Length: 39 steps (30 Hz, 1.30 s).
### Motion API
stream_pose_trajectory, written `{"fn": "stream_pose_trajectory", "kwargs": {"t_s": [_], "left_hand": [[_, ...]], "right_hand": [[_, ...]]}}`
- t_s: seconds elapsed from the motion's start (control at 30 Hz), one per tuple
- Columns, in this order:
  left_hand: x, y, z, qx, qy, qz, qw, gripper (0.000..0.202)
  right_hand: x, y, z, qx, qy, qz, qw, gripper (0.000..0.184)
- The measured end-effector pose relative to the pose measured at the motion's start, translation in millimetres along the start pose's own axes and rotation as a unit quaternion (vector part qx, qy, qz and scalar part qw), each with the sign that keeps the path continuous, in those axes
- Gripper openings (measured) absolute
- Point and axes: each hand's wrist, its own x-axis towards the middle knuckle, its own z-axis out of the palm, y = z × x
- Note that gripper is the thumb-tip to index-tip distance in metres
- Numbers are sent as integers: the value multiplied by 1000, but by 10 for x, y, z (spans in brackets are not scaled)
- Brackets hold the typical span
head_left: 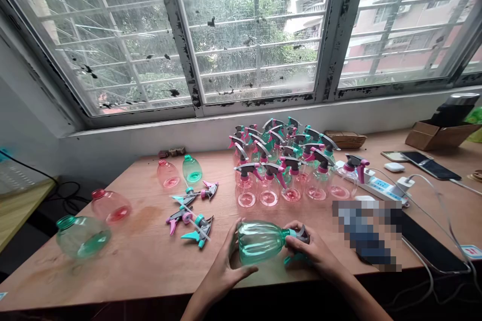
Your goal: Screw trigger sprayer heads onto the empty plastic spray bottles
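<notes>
A clear green spray bottle (pixel 261 242) lies sideways in the air near the table's front edge, its neck pointing right. My left hand (pixel 228 256) cups the base end, thumb along the underside. At the neck, my right hand (pixel 307 245) grips the grey and teal spray head, partly hidden by the fingers. To the left lie several loose spray heads (pixel 201 228) in grey, pink and teal. Beyond them stand two pink bottles, one near (pixel 111 205) and one far (pixel 168 174), and two green ones, one near (pixel 83 236) and one far (pixel 192 169), all without heads.
Several pink and green bottles with heads (pixel 269 190) stand grouped behind my hands. A power strip (pixel 380 188) with cables, phones (pixel 429 165) and a cardboard box (pixel 431 134) lie to the right. A dark tablet-like device (pixel 433 246) is near the front edge. Windows rise behind the table (pixel 150 271).
</notes>
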Motion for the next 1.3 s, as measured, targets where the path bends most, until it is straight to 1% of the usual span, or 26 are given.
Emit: {"fn": "stream_pose_trajectory", "kwargs": {"t_s": [0.1, 0.23, 0.33, 0.53, 0.63, 0.73, 0.8, 0.93, 1.07, 1.13, 1.2, 1.3], "left_hand": [[2, 31, 17, 9, -6, 4, 1000, 102], [-2, 14, -14, 42, 3, -22, 999, 108], [-3, 6, -38, 41, 6, -35, 999, 100], [-1, 72, 2, 26, -1, -14, 1000, 103], [-2, 67, -3, 38, 13, -35, 999, 104], [2, 55, -21, 37, 25, -55, 997, 100], [9, 60, -19, 22, 18, -50, 998, 99], [19, 75, 5, 3, 4, -18, 1000, 105], [17, 71, 7, -5, 27, -33, 999, 114], [18, 75, 4, -15, 33, -39, 999, 112], [21, 86, 7, -20, 27, -36, 999, 109], [21, 95, 19, -11, 14, -22, 1000, 111]], "right_hand": [[2, 4, 8, 3, 5, -4, 1000, 37], [-6, 20, 16, 0, 2, 0, 1000, 39], [-2, 34, 14, 2, 0, 7, 1000, 40], [12, 39, 10, 4, 9, 12, 1000, 41], [6, 36, 15, -6, 11, 13, 1000, 41], [4, 41, 16, -15, 3, 15, 1000, 41], [6, 46, 15, -18, -2, 14, 1000, 41], [5, 56, 11, -14, 1, 11, 1000, 40], [6, 79, 4, -26, -6, 6, 1000, 38], [10, 94, -3, -33, -12, 5, 999, 39], [13, 105, -10, -38, -9, 4, 999, 40], [12, 111, -17, -38, 2, 3, 999, 41]]}}
